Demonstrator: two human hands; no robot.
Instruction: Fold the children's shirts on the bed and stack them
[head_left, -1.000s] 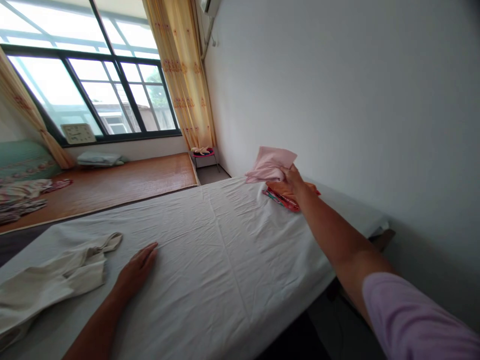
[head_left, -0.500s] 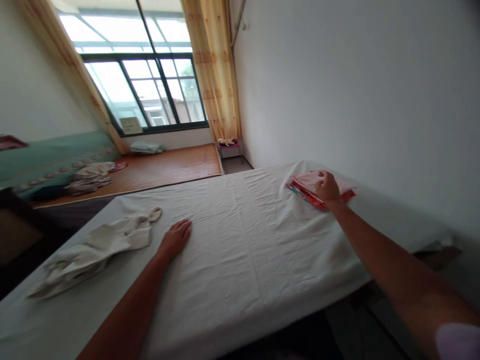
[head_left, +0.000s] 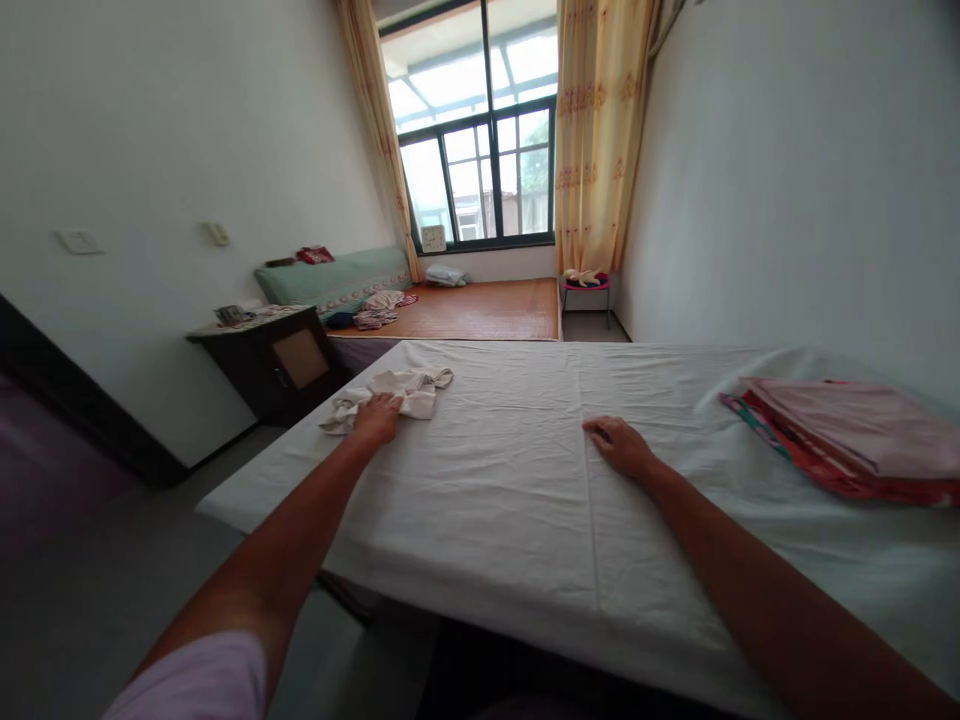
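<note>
My left hand (head_left: 379,415) is on a crumpled cream garment (head_left: 416,398) at the left side of the table, its fingers closed into the cloth. The garment lies bunched, with a narrow end pointing right. My right hand (head_left: 619,445) hovers over or rests on the white sheet (head_left: 495,500) near a lengthwise crease; its fingers are loosely bent and apart, with nothing seen in them. To its right lies a stack of folded cloths (head_left: 855,435), pale pink on top, with red and green edges below.
A dark cabinet (head_left: 277,365) stands beyond the table's left edge. Behind is a low bed (head_left: 487,310) with clothes (head_left: 379,310) on it, below a window (head_left: 480,180). A small stool (head_left: 586,287) stands by the curtain (head_left: 600,150). A white wall (head_left: 787,200) runs along the right.
My view has swung left. My right hand has left the folded stack and moved left to mid-table. My left hand has moved from the bare sheet onto the cream garment.
</note>
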